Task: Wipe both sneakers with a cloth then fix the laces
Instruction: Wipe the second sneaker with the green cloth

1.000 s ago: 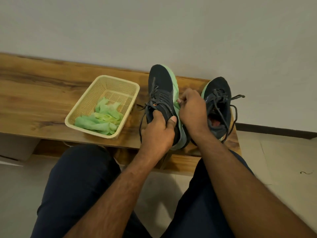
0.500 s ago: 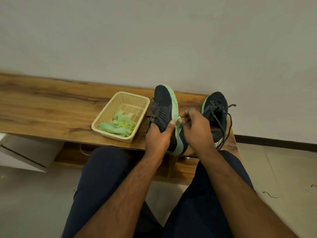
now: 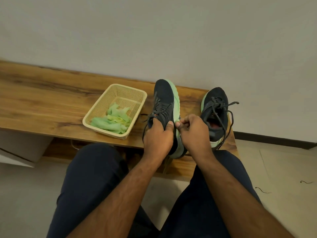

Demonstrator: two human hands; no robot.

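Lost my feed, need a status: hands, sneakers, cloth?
Left hand grips tilted sneaker; right hand pinches at its sole edge. Second sneaker on bench, laces loose. Cloth in basket. Nothing blocking.

A plain pale wall [image 3: 154, 31] fills the view from 9 through 12 to 3 o'clock, evenly and softly lit. Against it stands a long wooden bench [image 3: 42, 100] with dark grain, running from 9 o'clock to past centre. A dark skirting [image 3: 274, 140] lines the wall at 3 o'clock. Light floor [image 3: 283, 169] tiles spread at 4 and 8 o'clock.
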